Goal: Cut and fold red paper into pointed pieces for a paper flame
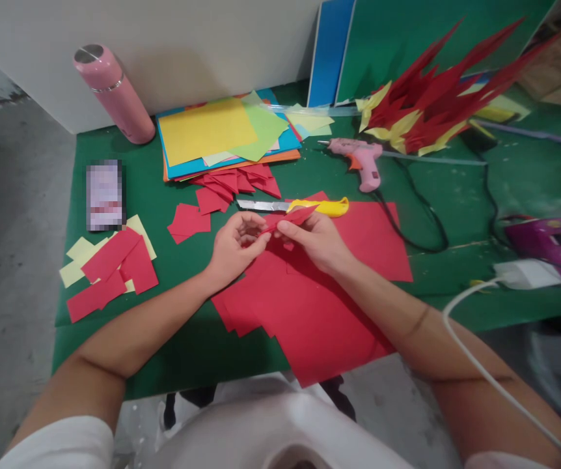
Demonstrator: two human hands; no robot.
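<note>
Both hands meet over the middle of the green table covering (173, 352), pinching one small folded piece of red paper (290, 218) between them. The left hand (234, 247) grips its near end with thumb and fingertips curled around it; the right hand (317, 242) holds the other side, fingers closed on the fold, so the narrow strip slants up to the right and ends in a point just in front of a utility knife with a yellow handle and bare metal blade (293, 206), which lies flat on the table.

Under the wrists lie large overlapping sheets of red paper (319, 306), reaching to the table's near edge. Left of the hands sit small red paper squares (190, 220), and further left a loose heap of red and pale yellow rectangles (112, 267).

Behind the knife a stack of coloured paper sheets (222, 133), yellow and light green uppermost, rests above a scatter of red cut pieces (239, 182). A pink glue gun (361, 159) lies to the right of it, near a spiky red and yellow paper construction (431, 104). A pink metal flask (114, 91) stands tilted at the far left corner.
</note>
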